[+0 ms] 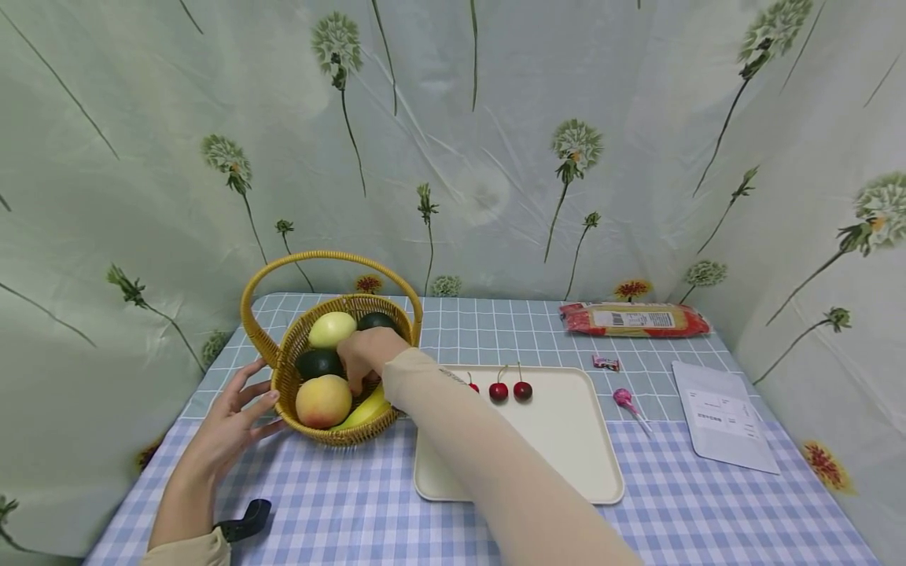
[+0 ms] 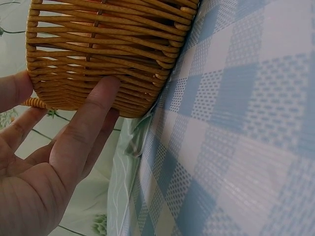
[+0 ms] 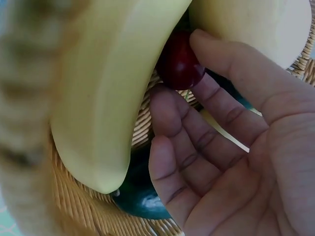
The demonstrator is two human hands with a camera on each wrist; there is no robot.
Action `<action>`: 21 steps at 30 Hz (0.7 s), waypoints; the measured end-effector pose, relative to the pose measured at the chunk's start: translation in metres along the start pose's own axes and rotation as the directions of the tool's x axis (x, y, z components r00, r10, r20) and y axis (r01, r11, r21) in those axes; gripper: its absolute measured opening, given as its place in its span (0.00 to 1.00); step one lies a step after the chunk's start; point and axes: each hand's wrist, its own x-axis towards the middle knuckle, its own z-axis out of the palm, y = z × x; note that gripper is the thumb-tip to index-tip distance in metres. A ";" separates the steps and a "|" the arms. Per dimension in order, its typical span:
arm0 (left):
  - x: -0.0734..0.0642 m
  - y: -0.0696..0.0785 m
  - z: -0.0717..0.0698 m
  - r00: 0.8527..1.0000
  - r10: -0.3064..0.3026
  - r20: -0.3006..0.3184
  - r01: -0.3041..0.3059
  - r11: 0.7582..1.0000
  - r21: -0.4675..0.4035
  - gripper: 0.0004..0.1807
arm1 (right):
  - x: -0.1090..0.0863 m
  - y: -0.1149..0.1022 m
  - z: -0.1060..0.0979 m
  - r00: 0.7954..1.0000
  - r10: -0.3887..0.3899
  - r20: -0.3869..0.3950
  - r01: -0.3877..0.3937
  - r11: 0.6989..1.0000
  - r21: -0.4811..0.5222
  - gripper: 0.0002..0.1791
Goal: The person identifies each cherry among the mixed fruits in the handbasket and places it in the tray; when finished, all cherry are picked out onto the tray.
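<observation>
A yellow wicker basket (image 1: 285,402) stands at the left with a peach (image 1: 323,402), a banana (image 1: 370,409), a pale green fruit (image 1: 332,329) and two dark green fruits, one of them a dark oval fruit (image 1: 318,363). My right hand (image 1: 370,352) reaches inside it. In the right wrist view, a dark red cherry (image 3: 181,61) is pinched between that thumb and fingers, beside the banana. Against the basket's left outer wall (image 2: 113,59), my left hand (image 1: 225,428) touches the weave with extended fingers. Other cherries (image 1: 499,392) lie on a cream tray (image 1: 545,456), partly covered by my right sleeve.
The basket's tall handle (image 1: 331,255) arches over the fruit. Right of the tray lie a small wrapped candy (image 1: 605,362), a pink lollipop (image 1: 624,398) and a white pouch (image 1: 725,417). A red-and-yellow noodle packet (image 1: 637,320) lies at the back. Patterned curtains enclose the table.
</observation>
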 end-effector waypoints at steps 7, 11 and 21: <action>0.000 0.000 0.001 1.000 -0.002 -0.003 0.002 1.000 0.003 0.42 | -0.004 0.009 -0.015 0.995 -0.095 0.043 0.094 0.995 0.033 0.08; 0.000 0.000 0.001 1.000 -0.005 -0.005 0.005 1.000 0.005 0.43 | -0.009 0.018 -0.025 0.980 -0.194 0.035 0.192 0.980 0.049 0.06; 0.000 0.001 0.001 1.000 -0.001 -0.004 0.001 1.000 0.012 0.43 | -0.041 0.044 -0.030 0.930 -0.361 -0.075 0.367 0.924 0.103 0.07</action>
